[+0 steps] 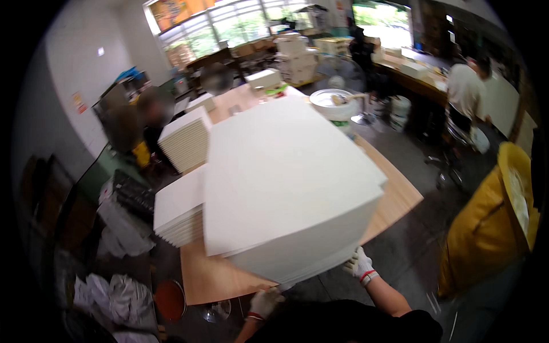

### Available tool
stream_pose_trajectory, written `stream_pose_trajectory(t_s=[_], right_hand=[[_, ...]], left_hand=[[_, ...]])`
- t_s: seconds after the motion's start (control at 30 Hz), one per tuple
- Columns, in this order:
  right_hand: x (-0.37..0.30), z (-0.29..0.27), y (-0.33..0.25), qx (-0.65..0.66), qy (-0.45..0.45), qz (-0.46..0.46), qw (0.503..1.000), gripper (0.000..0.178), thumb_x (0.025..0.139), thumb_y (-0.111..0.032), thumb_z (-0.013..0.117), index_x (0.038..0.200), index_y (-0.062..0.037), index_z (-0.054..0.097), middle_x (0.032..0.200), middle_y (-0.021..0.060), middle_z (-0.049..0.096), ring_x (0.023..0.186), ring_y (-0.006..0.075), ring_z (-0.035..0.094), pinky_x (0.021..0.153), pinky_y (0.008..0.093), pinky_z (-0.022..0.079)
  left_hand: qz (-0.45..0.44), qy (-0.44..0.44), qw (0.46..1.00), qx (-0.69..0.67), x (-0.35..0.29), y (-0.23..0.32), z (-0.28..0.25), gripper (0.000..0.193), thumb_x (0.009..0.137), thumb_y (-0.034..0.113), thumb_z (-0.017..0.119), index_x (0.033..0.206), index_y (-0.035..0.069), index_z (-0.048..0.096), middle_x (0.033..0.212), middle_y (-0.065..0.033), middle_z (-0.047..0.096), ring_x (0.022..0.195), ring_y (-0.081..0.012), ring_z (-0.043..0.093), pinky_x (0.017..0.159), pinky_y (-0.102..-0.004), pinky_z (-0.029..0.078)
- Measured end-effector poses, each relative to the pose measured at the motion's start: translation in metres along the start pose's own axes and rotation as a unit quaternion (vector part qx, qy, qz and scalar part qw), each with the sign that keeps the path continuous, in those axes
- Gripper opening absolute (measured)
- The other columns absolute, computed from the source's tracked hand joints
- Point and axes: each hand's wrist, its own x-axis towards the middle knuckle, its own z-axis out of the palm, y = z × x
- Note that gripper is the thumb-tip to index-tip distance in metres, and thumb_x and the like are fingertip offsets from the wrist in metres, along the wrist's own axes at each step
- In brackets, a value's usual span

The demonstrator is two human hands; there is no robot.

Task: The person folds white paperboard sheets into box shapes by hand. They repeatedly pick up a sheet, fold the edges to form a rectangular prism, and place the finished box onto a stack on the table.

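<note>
A tall stack of large white sheets fills the middle of the view, its top sheets slightly out of line. It rests on a light wood-coloured table. My right hand, in a white glove with a red cuff, is closed at the stack's near right lower edge. My left hand, gloved alike, is curled by the table's near edge, close to the stack's lower front; what its fingers hold is hidden. To the left sit a smaller pile of white boards and another layered white pile.
A white bucket with a brush across it stands beyond the table's right side. A yellow sack is at right. Grey bags and a reddish-brown round container lie at lower left. Other people work at left and far right.
</note>
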Motion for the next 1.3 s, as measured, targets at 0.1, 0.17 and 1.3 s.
stream_pose_trajectory(t_s=[0.1,0.17,1.3], right_hand=[[-0.019,0.021,-0.016,-0.079,-0.022,0.000,0.997,0.077,0.091,-0.067,0.049,0.139,-0.0071,0.045,0.144,0.0192,0.043,0.131,0.0449,0.041,0.106,0.0673,0.031],[0.009,0.003,-0.016,-0.115,-0.022,0.012,0.993,0.075,0.091,-0.063,0.052,0.145,-0.0121,0.042,0.147,0.0169,0.040,0.134,0.0443,0.037,0.106,0.0681,0.029],[-0.042,0.044,0.028,-0.457,-0.058,-0.203,0.864,0.038,0.093,-0.040,0.051,0.117,-0.0119,0.059,0.119,0.0173,0.061,0.112,0.0382,0.057,0.094,0.0535,0.045]], left_hand=[[-0.114,0.117,0.978,-0.126,0.034,-0.046,0.002,0.025,0.102,0.030,0.045,0.108,0.012,0.061,0.100,-0.0113,0.065,0.092,-0.0336,0.061,0.092,-0.0595,0.049],[-0.124,0.110,0.985,-0.055,0.048,-0.066,0.028,0.028,0.103,0.033,0.045,0.113,0.011,0.058,0.103,-0.0114,0.064,0.093,-0.0341,0.061,0.093,-0.0587,0.049],[-0.016,0.187,0.968,-0.168,0.053,0.000,0.052,0.025,0.097,0.029,0.046,0.104,0.007,0.057,0.111,-0.0092,0.064,0.108,-0.0283,0.060,0.096,-0.0567,0.047]])
